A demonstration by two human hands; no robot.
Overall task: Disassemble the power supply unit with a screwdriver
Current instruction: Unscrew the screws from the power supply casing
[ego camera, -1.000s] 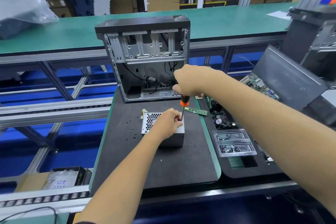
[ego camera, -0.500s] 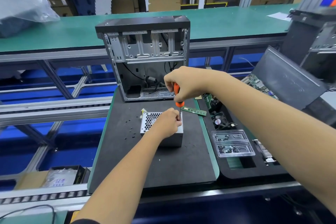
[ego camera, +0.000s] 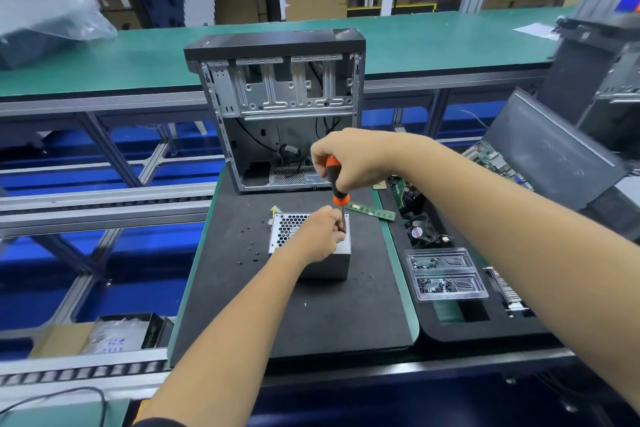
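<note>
A single head-worn wide-angle camera looks forward and down over the desk (ego camera: 311,315) from above and behind both forearms, which run in from the lower edge and the right edge toward the centre. It sits near enough that the right hand (ego camera: 349,159) and its grip on the screwdriver (ego camera: 337,184) fall just above the frame's middle, with the left hand (ego camera: 320,236) just below that grip. Beyond the grip the view reaches the open computer case (ego camera: 277,107), and the wide lens bends straight rails at the frame's edges.
</note>
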